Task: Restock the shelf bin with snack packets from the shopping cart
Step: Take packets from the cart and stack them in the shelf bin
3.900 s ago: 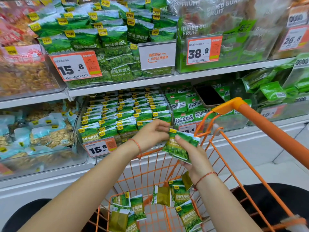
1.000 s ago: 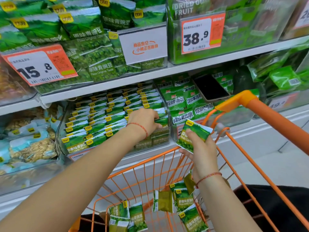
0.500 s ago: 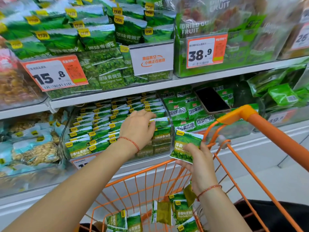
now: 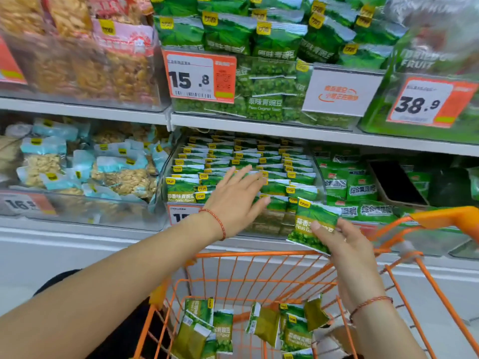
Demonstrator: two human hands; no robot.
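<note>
A clear shelf bin on the lower shelf holds rows of small green garlic-pea packets. My left hand hovers flat over the bin's front rows, fingers straight and spread, holding nothing. My right hand pinches a green pea packet by its lower edge, just right of the bin's front and above the cart rim. Several more green packets lie on the floor of the orange wire shopping cart below my arms.
The upper shelf carries larger green pea bags behind a 15.8 price tag and a 38.9 tag. Peanut packs fill the bin on the left. A dark phone lies on green packs to the right. The cart handle juts at right.
My left hand has lifted off the packets in the bin and spread open. The right hand still holds its packet beside the bin. My view has swung left.
</note>
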